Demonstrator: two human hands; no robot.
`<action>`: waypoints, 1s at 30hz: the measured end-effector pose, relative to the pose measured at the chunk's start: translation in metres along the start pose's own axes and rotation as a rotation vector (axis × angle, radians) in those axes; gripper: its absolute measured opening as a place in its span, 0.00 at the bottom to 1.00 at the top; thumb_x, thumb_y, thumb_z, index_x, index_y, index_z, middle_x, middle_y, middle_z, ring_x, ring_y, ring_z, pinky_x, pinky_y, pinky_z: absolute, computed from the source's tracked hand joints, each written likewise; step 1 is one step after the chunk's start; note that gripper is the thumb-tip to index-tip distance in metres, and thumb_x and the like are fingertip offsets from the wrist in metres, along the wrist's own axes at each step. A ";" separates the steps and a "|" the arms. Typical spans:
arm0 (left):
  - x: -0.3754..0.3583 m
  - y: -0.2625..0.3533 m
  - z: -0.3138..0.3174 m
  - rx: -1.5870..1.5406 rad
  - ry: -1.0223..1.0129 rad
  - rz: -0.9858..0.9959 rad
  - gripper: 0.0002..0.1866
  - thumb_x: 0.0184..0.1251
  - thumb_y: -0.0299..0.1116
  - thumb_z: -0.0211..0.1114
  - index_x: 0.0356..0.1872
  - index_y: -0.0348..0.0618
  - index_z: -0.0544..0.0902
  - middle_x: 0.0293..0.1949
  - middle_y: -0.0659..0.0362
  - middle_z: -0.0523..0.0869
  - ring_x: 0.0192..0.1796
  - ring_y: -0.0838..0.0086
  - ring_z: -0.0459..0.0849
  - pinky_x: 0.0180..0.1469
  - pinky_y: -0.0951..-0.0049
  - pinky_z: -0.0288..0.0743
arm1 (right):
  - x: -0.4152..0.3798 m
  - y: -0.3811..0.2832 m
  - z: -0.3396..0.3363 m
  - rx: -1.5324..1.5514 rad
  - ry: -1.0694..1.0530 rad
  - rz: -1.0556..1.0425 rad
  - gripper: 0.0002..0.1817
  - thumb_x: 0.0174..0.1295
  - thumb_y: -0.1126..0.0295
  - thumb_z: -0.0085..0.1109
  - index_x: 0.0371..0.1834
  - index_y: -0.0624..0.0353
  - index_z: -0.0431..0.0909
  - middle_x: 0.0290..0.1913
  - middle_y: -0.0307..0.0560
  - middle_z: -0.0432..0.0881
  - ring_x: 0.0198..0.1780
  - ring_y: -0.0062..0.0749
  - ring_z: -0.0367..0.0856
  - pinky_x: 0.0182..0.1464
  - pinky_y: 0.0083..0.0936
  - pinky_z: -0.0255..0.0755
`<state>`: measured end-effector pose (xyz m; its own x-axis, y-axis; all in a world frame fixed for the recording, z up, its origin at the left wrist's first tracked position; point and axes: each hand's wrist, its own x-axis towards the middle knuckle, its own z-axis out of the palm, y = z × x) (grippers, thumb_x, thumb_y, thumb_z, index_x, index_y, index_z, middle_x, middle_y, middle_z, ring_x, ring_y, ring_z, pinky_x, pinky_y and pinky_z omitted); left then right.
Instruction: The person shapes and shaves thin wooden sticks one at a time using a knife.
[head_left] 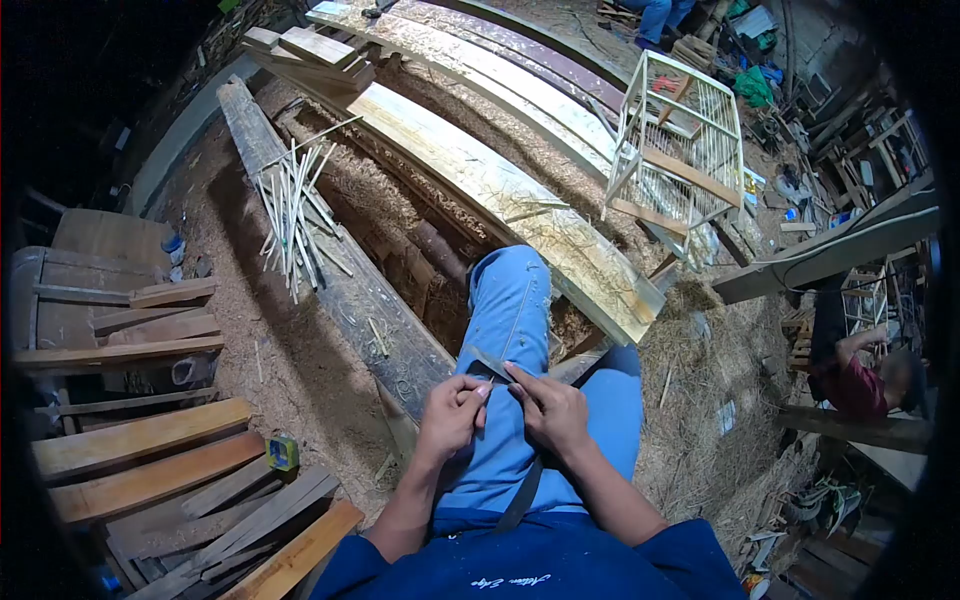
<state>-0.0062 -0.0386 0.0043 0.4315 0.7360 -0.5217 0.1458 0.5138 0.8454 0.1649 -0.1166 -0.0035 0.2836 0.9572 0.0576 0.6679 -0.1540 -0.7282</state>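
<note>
Over the thighs of my blue jeans (512, 295), both hands work close together. My right hand (555, 408) is closed around a knife (489, 364), its flat grey blade pointing up and left past the fingers. A dark curved strip (522, 495) runs from below that hand toward my waist. My left hand (452, 418) is closed in a pinch just left of the blade; what sits between its fingertips is too small to make out. Thin pale sticks (292, 225) lie in a loose pile on the weathered plank (350, 290), ahead and to the left.
A long pale beam (470, 165) stretches ahead, with wood blocks (315, 55) at its far end. A white slatted cage (690, 150) stands beyond it. Cut boards (150, 440) and a yellow tape measure (282, 453) lie left. Another person (865, 385) is at right; shavings cover the ground.
</note>
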 end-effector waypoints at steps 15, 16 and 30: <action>-0.082 -0.021 -0.044 -0.156 -0.017 -0.179 0.10 0.79 0.32 0.64 0.48 0.34 0.83 0.18 0.64 0.79 0.13 0.87 0.66 0.15 0.83 0.56 | 0.017 0.017 0.001 -0.077 0.097 0.123 0.17 0.69 0.62 0.66 0.60 0.39 0.88 0.26 0.52 0.83 0.27 0.48 0.83 0.32 0.40 0.74; -0.079 -0.017 -0.039 -0.144 0.017 -0.162 0.10 0.80 0.32 0.63 0.49 0.35 0.83 0.18 0.63 0.80 0.13 0.86 0.67 0.15 0.82 0.56 | 0.016 0.016 0.001 -0.037 0.075 0.094 0.17 0.69 0.62 0.66 0.60 0.39 0.87 0.26 0.52 0.82 0.27 0.49 0.83 0.32 0.40 0.74; -0.028 0.003 -0.007 -0.018 0.038 -0.087 0.10 0.80 0.31 0.61 0.51 0.35 0.84 0.19 0.66 0.80 0.13 0.87 0.67 0.14 0.82 0.57 | 0.011 0.008 -0.002 -0.090 0.006 0.114 0.18 0.70 0.56 0.64 0.63 0.31 0.85 0.29 0.52 0.84 0.31 0.51 0.86 0.33 0.48 0.77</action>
<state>-0.0244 -0.0544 0.0209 0.3838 0.7043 -0.5972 0.1651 0.5840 0.7948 0.1747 -0.1080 -0.0074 0.3653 0.9307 -0.0174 0.6897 -0.2832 -0.6664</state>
